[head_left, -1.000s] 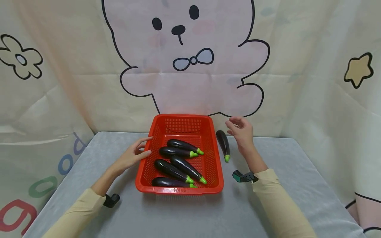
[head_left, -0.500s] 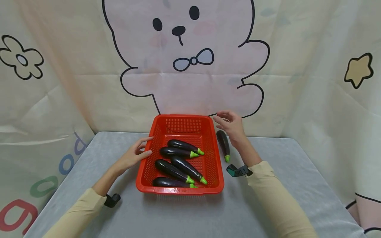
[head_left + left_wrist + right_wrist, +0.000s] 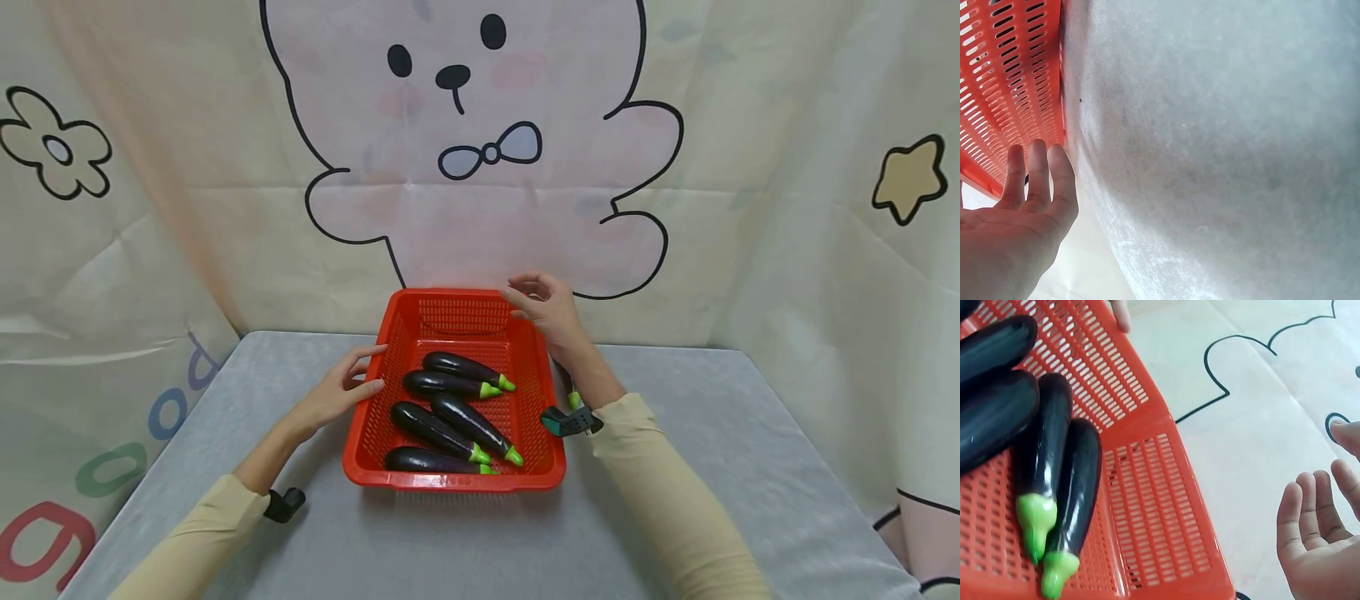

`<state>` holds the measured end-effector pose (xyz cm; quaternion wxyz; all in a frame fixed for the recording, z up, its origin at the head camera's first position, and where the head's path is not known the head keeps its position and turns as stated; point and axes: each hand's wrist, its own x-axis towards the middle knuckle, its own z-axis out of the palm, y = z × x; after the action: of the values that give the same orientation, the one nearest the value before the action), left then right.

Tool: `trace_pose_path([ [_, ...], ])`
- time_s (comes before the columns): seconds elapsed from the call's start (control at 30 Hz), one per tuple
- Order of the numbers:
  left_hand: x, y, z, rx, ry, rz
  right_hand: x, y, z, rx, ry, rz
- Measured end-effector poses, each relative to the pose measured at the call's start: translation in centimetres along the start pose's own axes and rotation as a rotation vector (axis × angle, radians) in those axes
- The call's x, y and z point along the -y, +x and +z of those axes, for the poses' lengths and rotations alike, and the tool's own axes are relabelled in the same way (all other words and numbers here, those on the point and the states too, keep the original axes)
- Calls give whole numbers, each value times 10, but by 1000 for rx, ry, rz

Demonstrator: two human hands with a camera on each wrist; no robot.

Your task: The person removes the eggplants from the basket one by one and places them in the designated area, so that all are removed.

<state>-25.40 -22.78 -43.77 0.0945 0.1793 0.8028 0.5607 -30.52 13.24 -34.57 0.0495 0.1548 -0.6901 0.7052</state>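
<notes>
Since the earlier frame, the right hand has swung left, from beside the loose eggplant to the back right corner of the red basket. The basket, slotted plastic with sloping walls, stands on the grey table, its long axis running front to back. At its left side the left hand has thumb and fingers spread, touching the basket without closing round it. Loosely bent and parted from the thumb, the right hand's fingers hold nothing, apart from the rim. Five glossy purple-black eggplants with bright green stem ends lie inside, mostly slanting, stems to the right. The loose one lies just beside the right wall, partly hidden by the right arm, stem toward the person.
</notes>
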Motion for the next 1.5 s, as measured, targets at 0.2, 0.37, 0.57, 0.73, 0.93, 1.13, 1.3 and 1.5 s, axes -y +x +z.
trace_pose_path([
  [0.2, -1, 0, 1, 3, -2, -3, -2, 7, 15, 62, -14, 23],
  [0.37, -1, -1, 1, 7, -13, 2, -9, 11, 25, 121, -21, 46],
  [0.57, 2, -1, 0, 0, -14, 0, -19, 18, 36, 155, -56, 50],
  [0.73, 4, -2, 1, -9, -7, -8, -30, 22, 45, 194, -84, 60],
  [0.93, 3, -1, 1, -4, -16, 0, -42, 28, 53, 256, -165, 52],
  [1.13, 3, -1, 1, -4, -4, -6, -56, 33, 63, 327, -250, 71],
  [1.3, 3, 0, 2, -8, -13, -15, -67, 33, 71, 376, -334, 121],
  [1.5, 1, 0, 3, -8, -24, -25, -83, 32, 75, 423, -429, 196],
])
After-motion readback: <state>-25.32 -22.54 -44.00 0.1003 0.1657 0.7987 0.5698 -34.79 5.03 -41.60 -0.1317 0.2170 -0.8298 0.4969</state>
